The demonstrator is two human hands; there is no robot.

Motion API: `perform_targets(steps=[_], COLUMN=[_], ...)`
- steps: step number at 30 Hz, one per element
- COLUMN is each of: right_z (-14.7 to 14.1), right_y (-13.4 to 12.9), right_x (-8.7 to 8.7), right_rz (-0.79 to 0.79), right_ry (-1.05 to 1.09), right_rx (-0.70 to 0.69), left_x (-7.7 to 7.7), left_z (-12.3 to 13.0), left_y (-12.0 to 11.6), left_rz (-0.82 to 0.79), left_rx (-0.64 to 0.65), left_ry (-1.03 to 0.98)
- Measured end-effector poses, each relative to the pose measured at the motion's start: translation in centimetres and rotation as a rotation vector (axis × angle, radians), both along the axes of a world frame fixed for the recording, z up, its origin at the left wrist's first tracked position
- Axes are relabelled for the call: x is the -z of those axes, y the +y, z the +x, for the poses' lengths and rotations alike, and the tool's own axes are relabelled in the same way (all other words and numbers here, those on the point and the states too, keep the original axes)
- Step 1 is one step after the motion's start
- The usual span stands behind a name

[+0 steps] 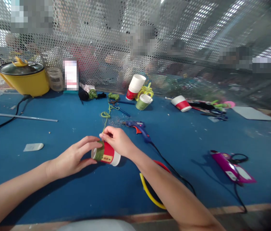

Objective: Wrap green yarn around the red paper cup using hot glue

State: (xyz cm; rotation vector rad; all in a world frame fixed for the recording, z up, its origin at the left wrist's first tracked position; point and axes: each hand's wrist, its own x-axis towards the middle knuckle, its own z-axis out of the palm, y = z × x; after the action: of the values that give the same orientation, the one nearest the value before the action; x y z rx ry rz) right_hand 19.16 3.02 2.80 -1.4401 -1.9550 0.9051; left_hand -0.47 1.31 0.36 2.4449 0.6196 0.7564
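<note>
A red and white paper cup (109, 153) lies on its side above the blue tabletop, its left part wrapped in green yarn (99, 152). My left hand (79, 155) grips the wrapped end, thumb below and fingers on top. Just over the cup, my right hand (117, 139) pinches the green yarn strand (106, 123) between thumb and fingertips. That strand runs back in loose loops to a small green yarn bundle (113, 96). Right of my hands lies a blue glue gun (139, 127) with an orange trigger.
Stacked paper cups (136, 86), a green-wrapped cup (143, 102) and a tipped red-banded cup (181, 103) stand along the back. A yellow electric pot (26, 81) is at left. A purple power strip (230, 168) and cords lie right. A perforated metal screen (97, 41) rises behind.
</note>
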Motion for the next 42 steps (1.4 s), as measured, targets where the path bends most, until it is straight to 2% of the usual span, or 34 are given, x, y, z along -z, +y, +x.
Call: perform_targets(steps=[6, 14, 20, 26, 35, 42], right_z=[-0.06, -0.04, -0.17, -0.34, -0.37, -0.29], right_y=[-0.04, -0.09, -0.23, -0.37, -0.13, 0.38], right_x=[0.19, 0.25, 0.28, 0.11, -0.15, -0.63], right_rz=[0.011, 0.005, 0.023, 0.013, -0.007, -0.027], right_ry=[-0.012, -0.023, -0.051, -0.052, -0.039, 0.074], right_rx=[-0.002, -0.015, -0.004, -0.006, -0.025, -0.057], left_x=[0.28, 0.25, 0.45, 0.02, -0.23, -0.44], left_z=[-0.09, -0.14, -0.20, -0.20, -0.24, -0.11], left_y=[0.09, -0.03, 0.06, -0.04, -0.05, -0.35], left_rz=[-0.039, -0.001, -0.021, -0.019, 0.051, 0.184], left_rx=[-0.029, -0.046, -0.030, 0.004, 0.042, 0.063], left_ry=[-0.014, 0.010, 0.020, 0.089, 0.173, 0.191])
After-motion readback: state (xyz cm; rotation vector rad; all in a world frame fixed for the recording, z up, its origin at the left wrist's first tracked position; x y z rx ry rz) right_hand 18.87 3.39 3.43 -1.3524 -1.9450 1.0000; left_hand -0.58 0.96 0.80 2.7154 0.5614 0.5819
